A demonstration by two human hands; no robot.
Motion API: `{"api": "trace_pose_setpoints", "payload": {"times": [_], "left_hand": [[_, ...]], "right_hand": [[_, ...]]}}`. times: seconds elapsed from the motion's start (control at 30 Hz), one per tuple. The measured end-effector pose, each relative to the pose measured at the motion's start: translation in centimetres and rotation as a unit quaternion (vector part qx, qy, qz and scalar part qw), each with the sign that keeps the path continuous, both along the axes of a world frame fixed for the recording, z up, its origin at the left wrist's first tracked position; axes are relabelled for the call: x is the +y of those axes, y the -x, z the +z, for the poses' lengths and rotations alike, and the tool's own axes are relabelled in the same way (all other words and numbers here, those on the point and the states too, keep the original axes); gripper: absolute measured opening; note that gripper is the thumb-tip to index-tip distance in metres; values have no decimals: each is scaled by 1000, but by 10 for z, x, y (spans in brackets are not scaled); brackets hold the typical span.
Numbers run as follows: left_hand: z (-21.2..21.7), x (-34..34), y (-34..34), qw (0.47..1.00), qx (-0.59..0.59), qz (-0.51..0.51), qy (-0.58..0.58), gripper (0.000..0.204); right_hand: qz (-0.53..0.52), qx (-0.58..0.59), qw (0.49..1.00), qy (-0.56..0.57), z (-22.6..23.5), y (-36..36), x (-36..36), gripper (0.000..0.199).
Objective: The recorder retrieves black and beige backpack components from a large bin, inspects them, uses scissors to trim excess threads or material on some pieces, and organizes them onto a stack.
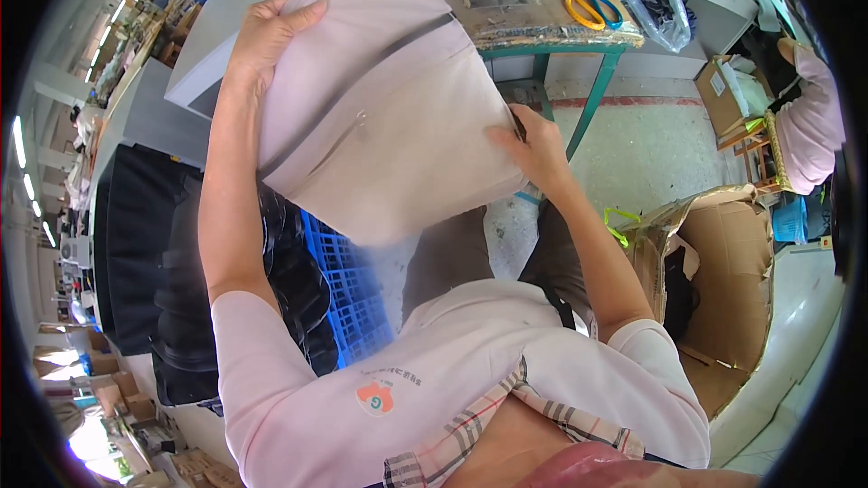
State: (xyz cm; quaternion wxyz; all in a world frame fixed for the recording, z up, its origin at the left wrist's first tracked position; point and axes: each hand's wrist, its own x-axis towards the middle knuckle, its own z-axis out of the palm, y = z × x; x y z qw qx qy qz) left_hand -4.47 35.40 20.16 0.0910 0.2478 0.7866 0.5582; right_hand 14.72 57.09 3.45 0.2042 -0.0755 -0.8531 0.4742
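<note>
Green-legged workbench [533, 11] behind a pale, dark-striped panel [389, 117]
Left hand [268, 34] clamps its upper-left edge; right hand [535, 146] grips its right edge.

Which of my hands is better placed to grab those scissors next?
Probably your right hand: it's nearer the scissors, at the right edge of the pale panel. Your left hand grips its upper-left edge, farther away.

Passable at right, over the floor [637, 154] between the green-legged surface [533, 14] and the cardboard box [737, 280]; blocked in front by the pale panel [398, 126], at left by the blue crate [353, 307] and black bundles [140, 262].
</note>
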Motion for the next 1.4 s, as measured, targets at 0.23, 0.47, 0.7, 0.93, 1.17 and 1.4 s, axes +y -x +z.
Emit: {"api": "trace_pose_setpoints", "payload": {"times": [0.23,0.47,0.7,0.93,1.17,1.4], "left_hand": [[-18,37,50,997,-48,55,11,64],[-33,72,79,998,-59,10,6,60],[-19,97,65,992,-107,12,70,89],[-42,90,99,993,-110,13,45,81],[-34,93,84,994,-100,47,14,48],[-44,87,118,991,-120,67,0,40]], "right_hand": [[-23,33,994,101,13,23,51,23],[-48,12,997,61,29,32,83,23],[-46,-21,995,86,23,35,102,24],[-34,-36,993,104,37,30,98,28],[18,-28,998,48,45,40,101,38],[44,-39,997,55,57,57,108,38]]}}
